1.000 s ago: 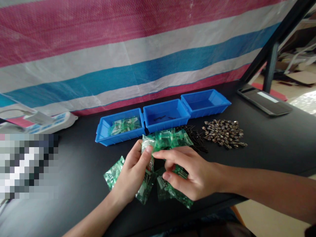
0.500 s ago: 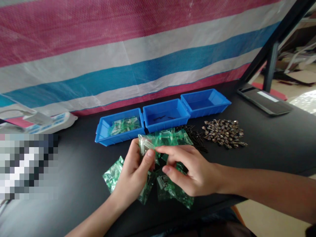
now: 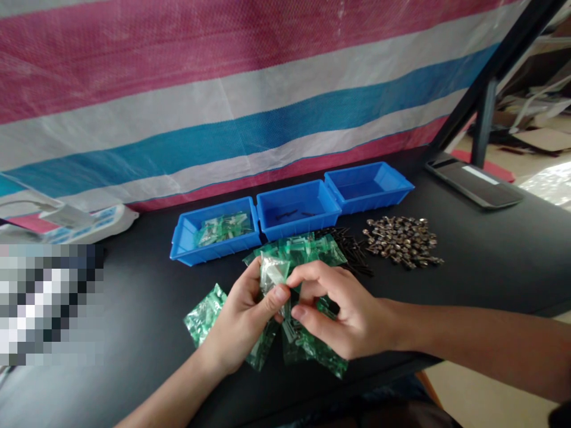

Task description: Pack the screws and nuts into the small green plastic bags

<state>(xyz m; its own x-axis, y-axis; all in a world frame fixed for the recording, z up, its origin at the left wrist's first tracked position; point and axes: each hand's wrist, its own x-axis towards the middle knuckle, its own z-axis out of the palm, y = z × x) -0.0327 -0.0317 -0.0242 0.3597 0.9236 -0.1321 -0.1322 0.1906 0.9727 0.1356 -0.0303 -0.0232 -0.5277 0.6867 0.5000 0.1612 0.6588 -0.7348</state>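
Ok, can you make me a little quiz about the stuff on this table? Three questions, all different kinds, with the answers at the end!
1. Pick one: of the three blue trays, which holds green bags?
A) the left one
B) the middle one
C) the right one

2. True or false: the left hand is holding a small see-through bag.

3. Fill in the missing word: on the table, the shiny metal pieces lie to the ____ of the thin black pieces.

Key: 1. A. 2. True. 3. Right.
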